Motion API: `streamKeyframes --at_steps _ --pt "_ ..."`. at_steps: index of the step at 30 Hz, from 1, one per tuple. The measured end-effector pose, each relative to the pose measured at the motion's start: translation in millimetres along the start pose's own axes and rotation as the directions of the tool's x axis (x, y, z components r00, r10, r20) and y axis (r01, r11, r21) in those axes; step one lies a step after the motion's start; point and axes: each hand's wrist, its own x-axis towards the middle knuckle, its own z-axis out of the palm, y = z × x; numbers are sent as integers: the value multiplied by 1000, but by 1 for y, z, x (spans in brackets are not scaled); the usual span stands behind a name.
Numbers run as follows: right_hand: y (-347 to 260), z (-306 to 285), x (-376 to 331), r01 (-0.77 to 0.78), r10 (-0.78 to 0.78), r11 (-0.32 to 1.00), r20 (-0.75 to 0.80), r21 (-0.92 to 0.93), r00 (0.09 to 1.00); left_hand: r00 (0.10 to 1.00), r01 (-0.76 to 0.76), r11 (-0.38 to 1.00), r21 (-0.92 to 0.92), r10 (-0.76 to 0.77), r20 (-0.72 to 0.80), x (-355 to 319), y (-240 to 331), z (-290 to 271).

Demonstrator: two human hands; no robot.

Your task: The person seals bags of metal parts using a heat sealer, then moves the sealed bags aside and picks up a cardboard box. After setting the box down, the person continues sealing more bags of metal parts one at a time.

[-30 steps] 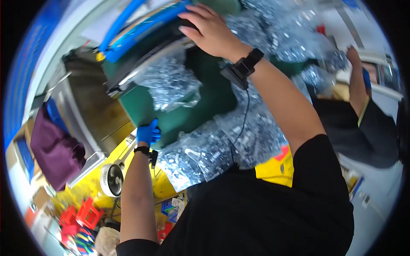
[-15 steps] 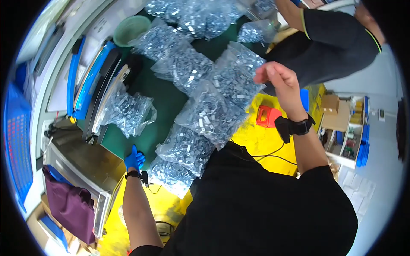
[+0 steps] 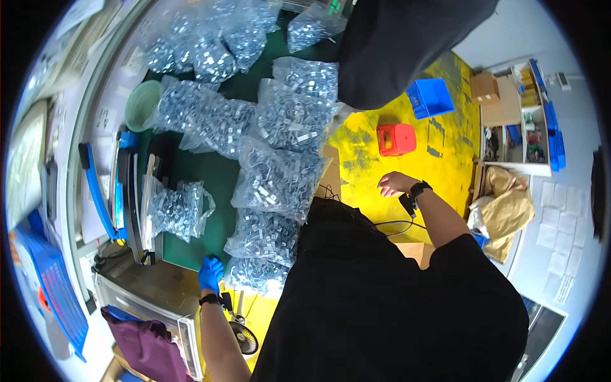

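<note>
Blue-gloved, the left hand point(image 3: 210, 274) rests flat on the green table point(image 3: 191, 245) edge, fingers loosely spread, gripping nothing; the nearest bag point(image 3: 258, 277) of metal clips lies just at its 3 o'clock. Bare, the right hand point(image 3: 396, 183) hangs off the table at 3 o'clock, fingers curled, empty, a black watch point(image 3: 420, 189) on the wrist. About nine clear crinkled bags of shiny clips cover the table.

The glove on the left hand point(image 3: 209, 274) was bright blue. Clear plastic bags of silvery metal parts point(image 3: 273, 181) lay on a dark green tabletop point(image 3: 210, 175). A low plastic stool point(image 3: 396, 139) was red, the floor point(image 3: 445, 159) yellow.
</note>
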Motion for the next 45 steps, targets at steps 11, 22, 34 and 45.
streamKeyframes --at_steps 11,22,34,45 --pt "57 -5 50 -29 37 941 -18 336 999 984 -109 993 44 114 -138 -4 -25 3" --pt "128 61 207 -33 39 999 169 -41 985 965 -66 971 232 121 -234 -51 14 41" --pt "222 173 372 -460 526 845 -267 274 807 906 222 970 99 -168 -390 -43 -2 41" --pt "204 208 409 -286 326 868 -31 407 945 845 294 955 -35 -276 -459 -53 -35 29"
